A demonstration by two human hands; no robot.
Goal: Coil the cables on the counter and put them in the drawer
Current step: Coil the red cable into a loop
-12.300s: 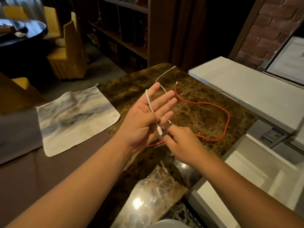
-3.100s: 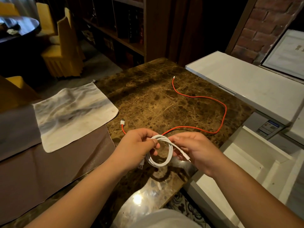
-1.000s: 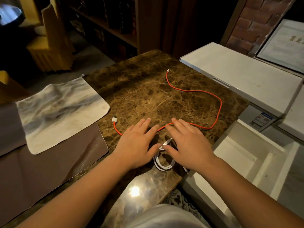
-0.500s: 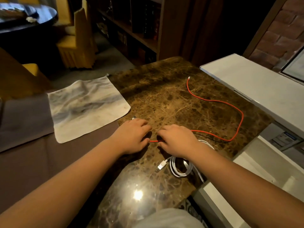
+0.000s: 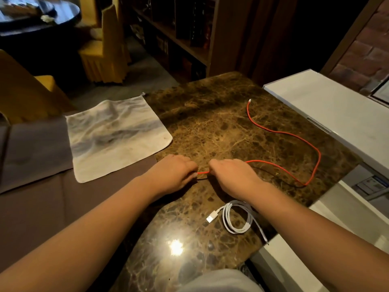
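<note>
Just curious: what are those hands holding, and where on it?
Both the left hand and right hand pinch the red cable near its closer end.

Your left hand (image 5: 174,175) and right hand (image 5: 233,175) are bare, as are both forearms, no sleeves, rings or watch showing. At 6 o'clock, a pale grey garment (image 5: 219,281) covers your front.

Dim, furnished interior, most likely a home or a private dining room. Polished brown marble bench (image 5: 210,127) near, with a grey-streaked cloth (image 5: 113,133) on its left side. Far left, a dark round dining table (image 5: 37,20) ringed by chairs in yellow fabric covers (image 5: 105,53). Far centre, dark wooden bookshelves (image 5: 181,28) holding books. Far right, a red brick wall (image 5: 366,53) above a white cabinet top (image 5: 328,106).
</note>
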